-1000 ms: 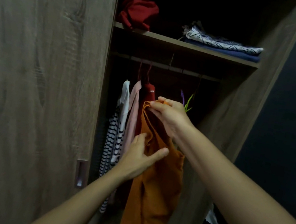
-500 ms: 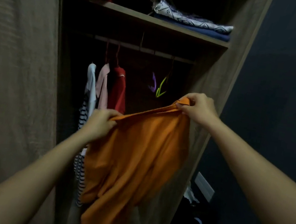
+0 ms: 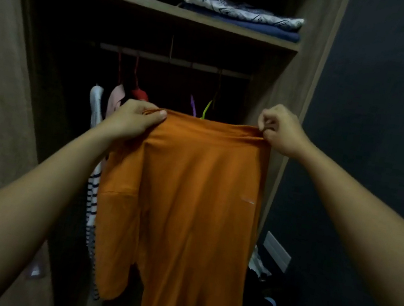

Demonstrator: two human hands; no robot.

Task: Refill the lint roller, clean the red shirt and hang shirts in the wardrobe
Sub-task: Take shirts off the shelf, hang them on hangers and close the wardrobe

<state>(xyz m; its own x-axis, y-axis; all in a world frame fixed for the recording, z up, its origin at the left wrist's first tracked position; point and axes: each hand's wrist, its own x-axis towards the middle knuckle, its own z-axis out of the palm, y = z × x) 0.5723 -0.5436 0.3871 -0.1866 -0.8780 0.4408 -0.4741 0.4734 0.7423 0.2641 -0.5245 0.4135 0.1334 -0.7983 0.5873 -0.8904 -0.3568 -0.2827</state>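
left hand (image 3: pixel 132 118) + right hand (image 3: pixel 282 133) pinching orange shirt (image 3: pixel 187 203) top edge | taut between fingers, likely spread for hanger (image 3: pixel 206 107)

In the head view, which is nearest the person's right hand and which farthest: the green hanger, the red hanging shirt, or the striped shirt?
1. green hanger, just left of the right hand holding the orange shirt.
2. red hanging shirt, further left, above the left hand.
3. striped shirt, leftmost on the rail.

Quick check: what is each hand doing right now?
Left hand: grips the top edge of the orange shirt.
Right hand: pinches the same edge at the other end.
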